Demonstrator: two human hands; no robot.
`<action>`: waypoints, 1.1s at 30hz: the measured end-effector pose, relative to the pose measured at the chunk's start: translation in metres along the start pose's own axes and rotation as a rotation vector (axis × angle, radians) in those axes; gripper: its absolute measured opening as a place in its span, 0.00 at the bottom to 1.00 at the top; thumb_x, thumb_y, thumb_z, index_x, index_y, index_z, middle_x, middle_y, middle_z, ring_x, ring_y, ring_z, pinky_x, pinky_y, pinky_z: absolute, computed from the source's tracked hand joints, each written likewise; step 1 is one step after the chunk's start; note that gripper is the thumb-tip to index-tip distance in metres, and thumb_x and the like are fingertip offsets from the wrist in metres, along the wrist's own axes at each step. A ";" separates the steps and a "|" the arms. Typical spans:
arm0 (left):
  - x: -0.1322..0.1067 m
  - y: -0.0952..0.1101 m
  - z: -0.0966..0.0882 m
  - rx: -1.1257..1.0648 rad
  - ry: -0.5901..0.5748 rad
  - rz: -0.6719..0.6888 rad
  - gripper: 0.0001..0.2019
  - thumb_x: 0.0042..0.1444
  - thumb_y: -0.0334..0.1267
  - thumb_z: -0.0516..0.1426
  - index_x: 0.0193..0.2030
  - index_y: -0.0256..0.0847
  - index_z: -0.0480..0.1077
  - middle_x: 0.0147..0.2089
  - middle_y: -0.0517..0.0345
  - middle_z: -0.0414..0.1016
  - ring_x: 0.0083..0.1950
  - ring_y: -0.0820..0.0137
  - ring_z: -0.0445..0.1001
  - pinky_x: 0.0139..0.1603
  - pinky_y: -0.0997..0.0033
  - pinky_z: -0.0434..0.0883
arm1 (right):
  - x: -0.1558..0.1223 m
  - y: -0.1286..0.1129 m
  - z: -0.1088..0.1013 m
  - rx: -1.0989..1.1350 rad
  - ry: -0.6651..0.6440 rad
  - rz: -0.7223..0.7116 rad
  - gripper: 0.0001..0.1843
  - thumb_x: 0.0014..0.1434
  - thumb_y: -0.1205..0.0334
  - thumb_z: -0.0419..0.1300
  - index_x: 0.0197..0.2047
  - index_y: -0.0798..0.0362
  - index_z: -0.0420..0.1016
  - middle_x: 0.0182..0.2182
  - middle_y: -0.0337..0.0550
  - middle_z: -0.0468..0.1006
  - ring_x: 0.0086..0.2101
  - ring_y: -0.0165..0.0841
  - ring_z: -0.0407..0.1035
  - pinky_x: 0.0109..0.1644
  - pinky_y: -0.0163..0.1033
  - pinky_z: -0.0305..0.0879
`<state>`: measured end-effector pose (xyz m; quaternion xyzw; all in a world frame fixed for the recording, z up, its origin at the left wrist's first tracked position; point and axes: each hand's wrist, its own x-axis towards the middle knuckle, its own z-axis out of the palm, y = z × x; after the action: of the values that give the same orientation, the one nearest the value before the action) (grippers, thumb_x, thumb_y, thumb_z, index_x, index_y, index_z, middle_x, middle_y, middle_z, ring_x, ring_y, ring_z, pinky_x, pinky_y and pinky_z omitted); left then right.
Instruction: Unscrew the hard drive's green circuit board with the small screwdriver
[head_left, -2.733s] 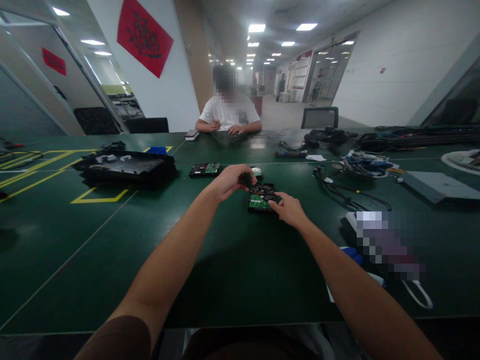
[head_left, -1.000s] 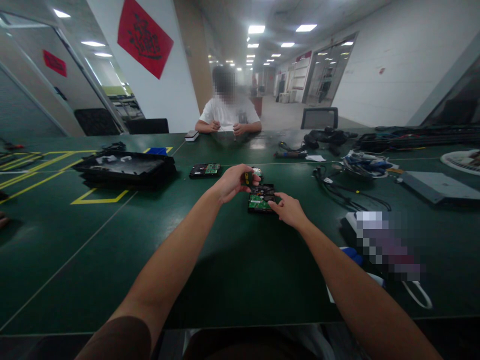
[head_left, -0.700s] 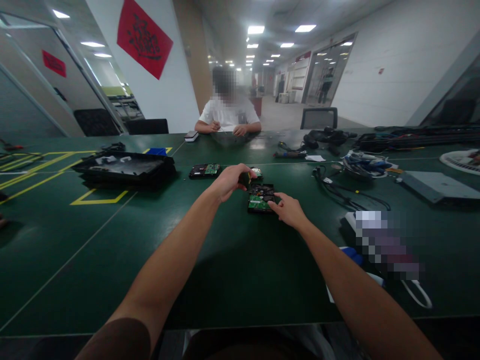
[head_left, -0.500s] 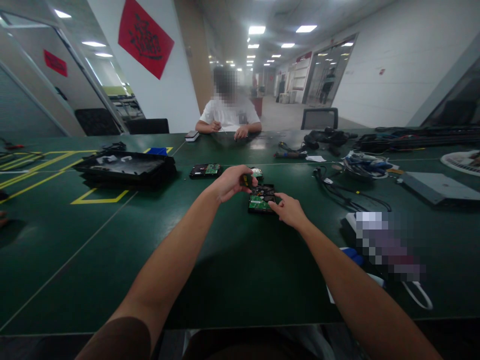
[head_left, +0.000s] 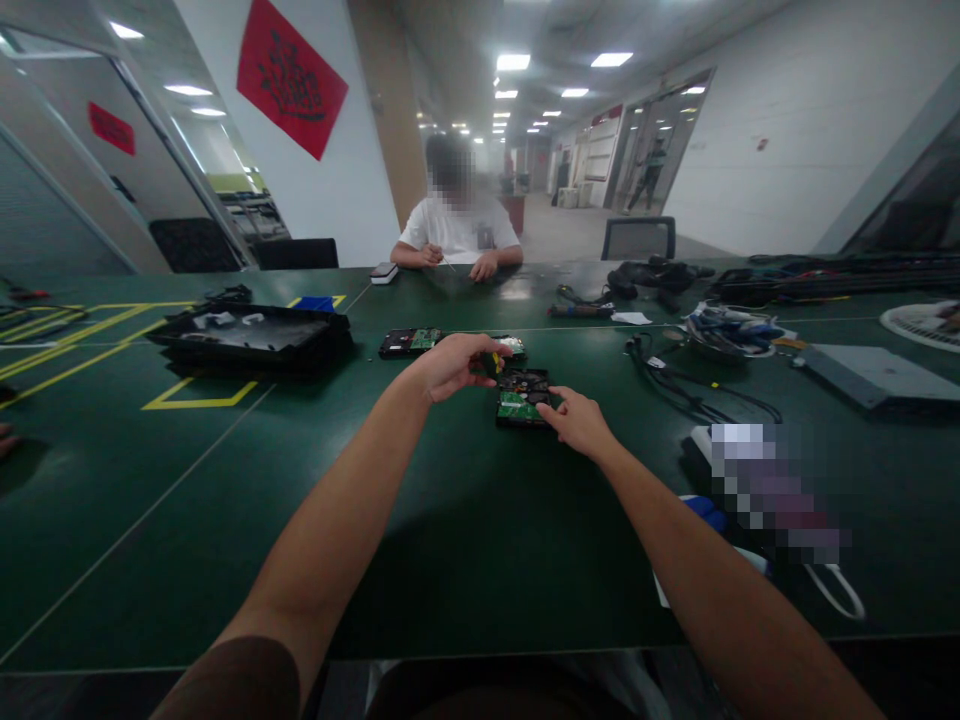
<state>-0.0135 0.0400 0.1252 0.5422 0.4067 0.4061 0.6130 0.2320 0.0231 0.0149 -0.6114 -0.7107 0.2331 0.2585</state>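
Drive lies flat on the desk, green board up; clock directions run from it. At ten o'clock, the left hand grips a black-and-yellow tool between thumb and fingers; its tip is too small to make out. Toward three o'clock, the right hand has thumb and forefinger touching the drive's near side; whether it pinches or merely rests there, I cannot tell. Another drive sits at ten o'clock, beyond the left hand, with a black tray farther out. Cables lie at three o'clock, a grey box past them. Across the desk, at eleven o'clock, sits a co-worker.
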 end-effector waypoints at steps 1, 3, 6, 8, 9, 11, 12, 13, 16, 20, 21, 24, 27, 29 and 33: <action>-0.001 0.000 0.001 -0.003 -0.018 0.002 0.11 0.55 0.39 0.64 0.42 0.34 0.78 0.41 0.45 0.80 0.41 0.65 0.77 0.35 0.69 0.74 | 0.000 0.000 0.000 0.004 -0.002 0.005 0.27 0.68 0.52 0.62 0.65 0.56 0.70 0.26 0.35 0.80 0.22 0.29 0.73 0.36 0.35 0.66; -0.001 -0.001 0.004 -0.024 -0.049 0.006 0.11 0.56 0.40 0.64 0.42 0.35 0.76 0.38 0.46 0.79 0.40 0.65 0.77 0.34 0.68 0.74 | 0.000 -0.001 0.000 0.014 -0.006 0.015 0.27 0.68 0.52 0.62 0.65 0.56 0.70 0.26 0.35 0.81 0.22 0.28 0.73 0.36 0.35 0.66; 0.001 -0.005 0.010 -0.073 -0.067 0.023 0.09 0.58 0.40 0.63 0.39 0.34 0.74 0.37 0.46 0.80 0.40 0.64 0.78 0.35 0.67 0.75 | 0.000 -0.001 0.000 0.015 -0.003 0.027 0.27 0.68 0.52 0.62 0.65 0.55 0.70 0.26 0.34 0.80 0.22 0.28 0.73 0.35 0.35 0.66; 0.003 -0.008 0.014 -0.071 -0.086 0.040 0.09 0.58 0.40 0.62 0.37 0.34 0.76 0.38 0.45 0.80 0.40 0.65 0.78 0.35 0.68 0.74 | 0.000 0.000 0.000 0.006 0.000 0.031 0.27 0.68 0.52 0.62 0.66 0.54 0.70 0.26 0.34 0.80 0.21 0.27 0.73 0.35 0.35 0.66; 0.003 -0.009 0.014 -0.055 -0.091 0.054 0.09 0.58 0.40 0.62 0.36 0.34 0.77 0.39 0.45 0.80 0.40 0.65 0.78 0.34 0.69 0.73 | 0.001 0.000 0.001 0.000 0.000 0.031 0.27 0.69 0.51 0.62 0.65 0.54 0.70 0.26 0.34 0.80 0.21 0.27 0.73 0.35 0.35 0.66; 0.004 -0.009 0.015 -0.007 -0.081 0.088 0.09 0.56 0.40 0.63 0.35 0.34 0.79 0.40 0.45 0.80 0.39 0.67 0.76 0.31 0.72 0.70 | 0.001 0.000 0.001 -0.006 -0.002 0.031 0.27 0.69 0.51 0.62 0.65 0.54 0.70 0.27 0.34 0.81 0.21 0.27 0.73 0.35 0.35 0.66; 0.004 -0.009 0.014 0.015 -0.064 0.104 0.09 0.55 0.40 0.63 0.34 0.34 0.80 0.41 0.45 0.80 0.39 0.67 0.75 0.30 0.72 0.69 | 0.001 0.000 0.001 -0.007 -0.002 0.036 0.27 0.69 0.51 0.62 0.65 0.54 0.70 0.27 0.35 0.81 0.21 0.27 0.73 0.34 0.35 0.66; 0.004 -0.008 0.013 0.033 -0.047 0.116 0.09 0.55 0.40 0.63 0.35 0.35 0.81 0.43 0.45 0.80 0.40 0.67 0.75 0.30 0.72 0.68 | 0.001 0.000 0.000 -0.006 -0.002 0.040 0.27 0.69 0.51 0.62 0.65 0.54 0.70 0.27 0.35 0.81 0.21 0.27 0.73 0.34 0.35 0.66; 0.002 -0.006 0.011 0.043 -0.038 0.103 0.10 0.55 0.41 0.65 0.38 0.36 0.82 0.46 0.44 0.81 0.42 0.66 0.76 0.33 0.70 0.70 | 0.000 -0.002 -0.001 -0.001 -0.005 0.046 0.27 0.68 0.51 0.62 0.66 0.53 0.70 0.28 0.35 0.82 0.22 0.28 0.74 0.35 0.35 0.67; 0.003 -0.008 0.010 -0.023 -0.064 0.060 0.09 0.57 0.41 0.64 0.39 0.36 0.78 0.39 0.44 0.80 0.40 0.64 0.77 0.36 0.66 0.74 | -0.001 -0.003 -0.002 0.006 -0.004 0.033 0.26 0.68 0.52 0.62 0.65 0.54 0.70 0.27 0.35 0.81 0.22 0.28 0.74 0.37 0.35 0.67; 0.005 -0.009 0.010 -0.041 -0.054 0.061 0.09 0.57 0.40 0.63 0.38 0.36 0.77 0.38 0.45 0.80 0.39 0.64 0.77 0.36 0.66 0.74 | -0.001 -0.003 -0.002 0.004 -0.002 0.025 0.26 0.68 0.53 0.62 0.65 0.55 0.70 0.27 0.35 0.81 0.22 0.28 0.74 0.37 0.35 0.67; 0.010 -0.014 0.009 -0.048 -0.002 0.093 0.09 0.58 0.41 0.61 0.36 0.36 0.75 0.37 0.46 0.80 0.38 0.65 0.77 0.34 0.67 0.73 | 0.000 -0.001 -0.001 -0.012 0.007 -0.001 0.26 0.68 0.53 0.62 0.64 0.56 0.71 0.24 0.34 0.80 0.22 0.28 0.73 0.35 0.35 0.66; 0.013 -0.016 0.008 0.076 0.060 0.164 0.11 0.58 0.42 0.59 0.34 0.36 0.78 0.40 0.46 0.80 0.40 0.66 0.76 0.33 0.70 0.69 | 0.000 0.000 0.000 -0.005 0.011 0.002 0.26 0.68 0.52 0.62 0.64 0.56 0.71 0.25 0.34 0.80 0.22 0.28 0.73 0.34 0.35 0.66; 0.013 -0.015 0.008 0.173 0.101 0.206 0.11 0.58 0.42 0.59 0.34 0.37 0.81 0.44 0.47 0.81 0.44 0.66 0.75 0.35 0.71 0.68 | 0.000 0.000 0.000 0.010 0.007 0.013 0.26 0.68 0.52 0.62 0.65 0.56 0.70 0.26 0.34 0.80 0.21 0.28 0.73 0.33 0.34 0.66; 0.011 -0.012 0.010 0.193 0.086 0.227 0.11 0.57 0.43 0.61 0.39 0.39 0.82 0.43 0.50 0.82 0.45 0.65 0.76 0.42 0.70 0.69 | 0.001 0.001 0.001 0.003 0.004 0.011 0.27 0.68 0.51 0.62 0.65 0.56 0.70 0.27 0.34 0.80 0.21 0.27 0.73 0.35 0.34 0.66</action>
<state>0.0000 0.0460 0.1131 0.6231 0.4058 0.4546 0.4902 0.2324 0.0239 0.0136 -0.6156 -0.7063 0.2342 0.2596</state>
